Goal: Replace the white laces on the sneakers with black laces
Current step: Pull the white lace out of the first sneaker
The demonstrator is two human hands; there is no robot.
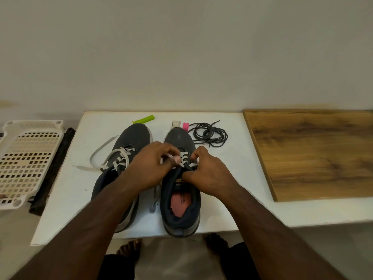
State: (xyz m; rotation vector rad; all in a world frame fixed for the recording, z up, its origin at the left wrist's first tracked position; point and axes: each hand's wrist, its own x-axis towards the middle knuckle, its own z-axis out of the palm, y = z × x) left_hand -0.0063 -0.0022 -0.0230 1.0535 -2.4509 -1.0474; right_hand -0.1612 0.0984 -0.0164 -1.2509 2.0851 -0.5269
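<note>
Two dark grey sneakers stand side by side on a white table (222,150), toes pointing away from me. The left sneaker (131,138) has its white lace (101,152) loosened and trailing to the left. On the right sneaker (179,203), my left hand (153,166) pinches the white lace (184,160) over the eyelets. My right hand (207,174) grips the tongue and collar of that sneaker. A coil of black laces (210,134) lies just beyond the right sneaker's toe.
A green plastic piece (144,119) and a small pink-capped tube (180,124) lie at the table's back edge. A brown wooden board (312,154) covers the surface to the right. A white perforated plastic rack (26,162) lies to the left, beside a dark bar (54,170).
</note>
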